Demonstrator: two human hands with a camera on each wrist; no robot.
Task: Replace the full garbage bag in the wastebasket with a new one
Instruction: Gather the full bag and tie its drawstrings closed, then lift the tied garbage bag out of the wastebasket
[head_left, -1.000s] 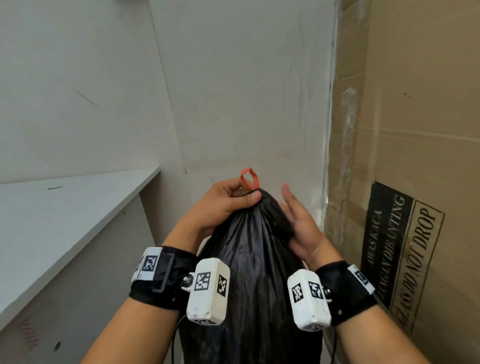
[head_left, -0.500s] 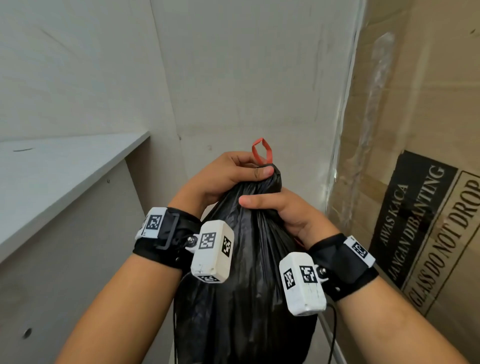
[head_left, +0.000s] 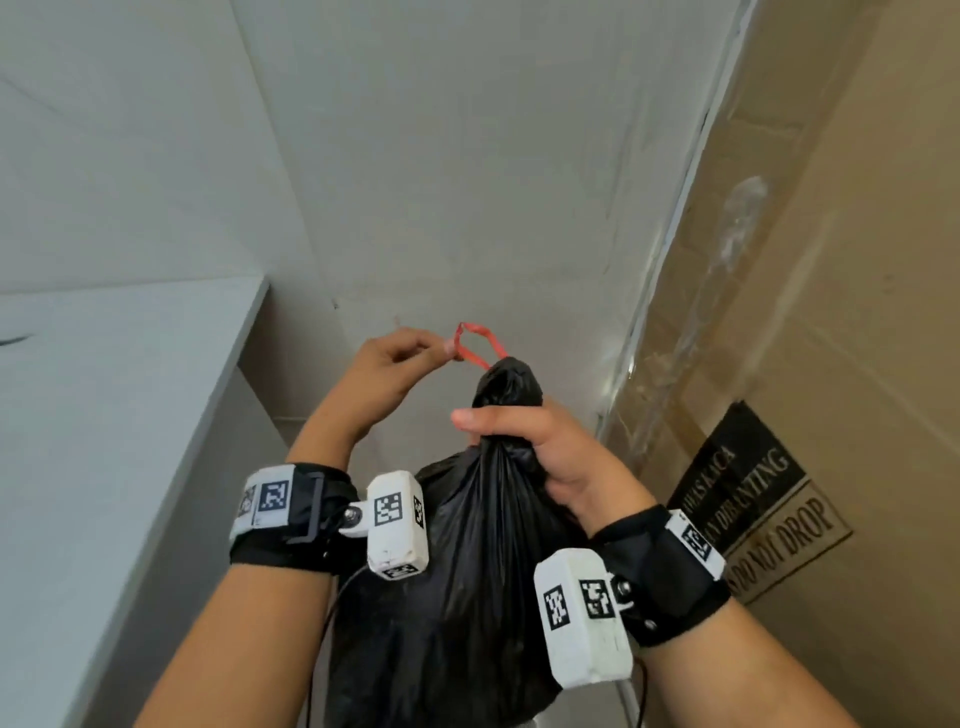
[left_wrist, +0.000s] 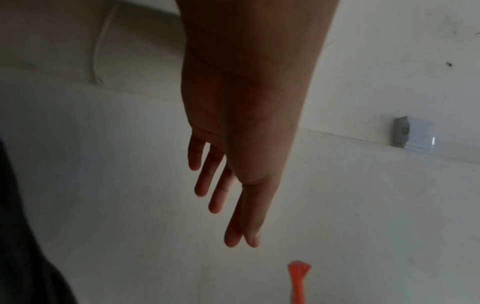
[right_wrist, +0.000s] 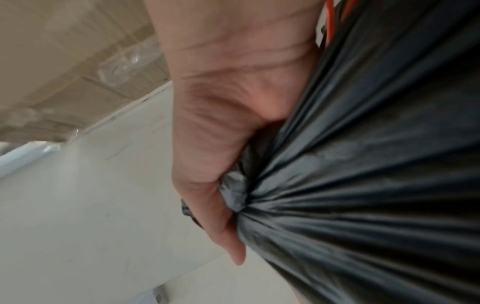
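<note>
Am holding full black plastic garbage bag (head_left: 467, 561) up in corner between white desk (head_left: 119, 441) and brown cardboard box (head_left: 841, 322). My right hand (head_left: 545, 452) is fisting round gathered neck, grip wrapped tight. My left hand (head_left: 387, 371) is pinching red drawstring loop (head_left: 475, 343) above bag top, other fingers loose.

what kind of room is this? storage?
Probably a storage or back-room corner: a big cardboard box printed "GLASS DO NOT DROP" stands right, bare scuffed white walls behind, a plain white counter left.
</note>
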